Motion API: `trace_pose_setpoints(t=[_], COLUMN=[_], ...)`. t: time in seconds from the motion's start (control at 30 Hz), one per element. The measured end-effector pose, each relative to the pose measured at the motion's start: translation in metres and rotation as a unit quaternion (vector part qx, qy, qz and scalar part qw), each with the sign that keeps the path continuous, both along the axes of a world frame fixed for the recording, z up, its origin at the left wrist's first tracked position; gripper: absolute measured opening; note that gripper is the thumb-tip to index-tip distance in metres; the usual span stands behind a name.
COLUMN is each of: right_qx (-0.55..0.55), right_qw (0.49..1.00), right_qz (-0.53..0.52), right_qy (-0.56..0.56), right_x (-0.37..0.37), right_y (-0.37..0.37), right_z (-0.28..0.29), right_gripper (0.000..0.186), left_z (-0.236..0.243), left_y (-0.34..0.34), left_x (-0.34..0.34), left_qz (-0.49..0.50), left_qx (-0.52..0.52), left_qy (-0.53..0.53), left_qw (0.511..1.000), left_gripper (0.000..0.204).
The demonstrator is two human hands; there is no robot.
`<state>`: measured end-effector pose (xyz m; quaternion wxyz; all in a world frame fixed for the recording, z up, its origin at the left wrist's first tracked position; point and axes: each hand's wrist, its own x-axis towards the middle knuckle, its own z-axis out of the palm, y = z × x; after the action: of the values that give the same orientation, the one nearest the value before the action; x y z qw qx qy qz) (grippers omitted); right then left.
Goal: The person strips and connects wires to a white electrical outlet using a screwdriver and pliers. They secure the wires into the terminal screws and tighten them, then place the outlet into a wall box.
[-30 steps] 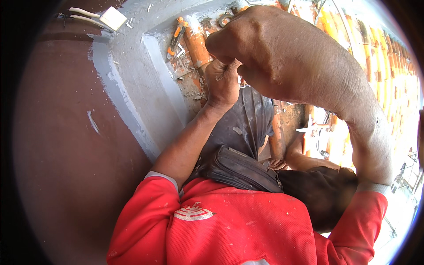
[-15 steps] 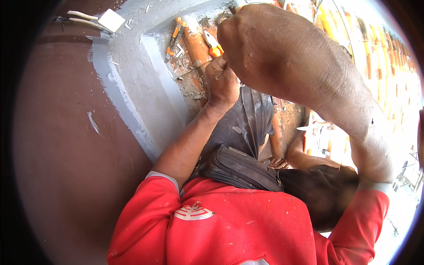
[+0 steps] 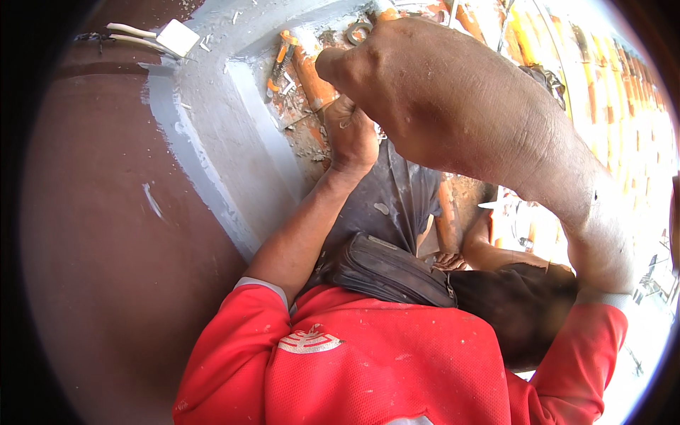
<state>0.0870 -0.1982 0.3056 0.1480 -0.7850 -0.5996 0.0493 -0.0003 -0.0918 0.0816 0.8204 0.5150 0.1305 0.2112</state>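
My left hand (image 3: 352, 136) is closed, thumb against its curled fingers, above the clay roof tiles; what it pinches is hidden or too small to name. Over it my right hand (image 3: 365, 71) is bent at the wrist, its back towards me and its fingers mostly out of sight. Whether it grips anything does not show. Left of the hands an orange and black utility knife (image 3: 282, 62) lies on the tiles. Just beyond the right hand rests a dark ring-shaped roll (image 3: 358, 32) that looks like tape.
A grey-coated ledge (image 3: 219, 120) runs along the brown wall (image 3: 120, 212) on my left. On it sits a white box (image 3: 177, 37) with white cables. Debris litters the clay tiles (image 3: 312, 74). My black waist bag (image 3: 386, 269) is at my lap.
My right hand has shifted left and slightly down, and the orange-handled pliers seen before are now out of sight behind it. My left hand has moved only slightly.
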Motion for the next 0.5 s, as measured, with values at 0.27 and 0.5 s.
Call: trace_pose_setpoints(t=[0.27,0.5], right_qx=[-0.074,-0.351], right_qw=[0.997,0.923], right_qz=[-0.007,0.026], right_qy=[0.003,0.157], right_x=[-0.001,0.022], right_y=[-0.003,0.011], right_z=[0.013,0.048], right_gripper=[0.026,0.036], left_z=[0.019,0.018], left_y=[0.001,0.005], left_x=[-0.005,-0.002], left_qz=[0.007,0.039], left_qx=[0.062,0.174], left_qy=[0.010,-0.022], left_qw=[0.998,0.984], left_gripper=[0.039,0.040])
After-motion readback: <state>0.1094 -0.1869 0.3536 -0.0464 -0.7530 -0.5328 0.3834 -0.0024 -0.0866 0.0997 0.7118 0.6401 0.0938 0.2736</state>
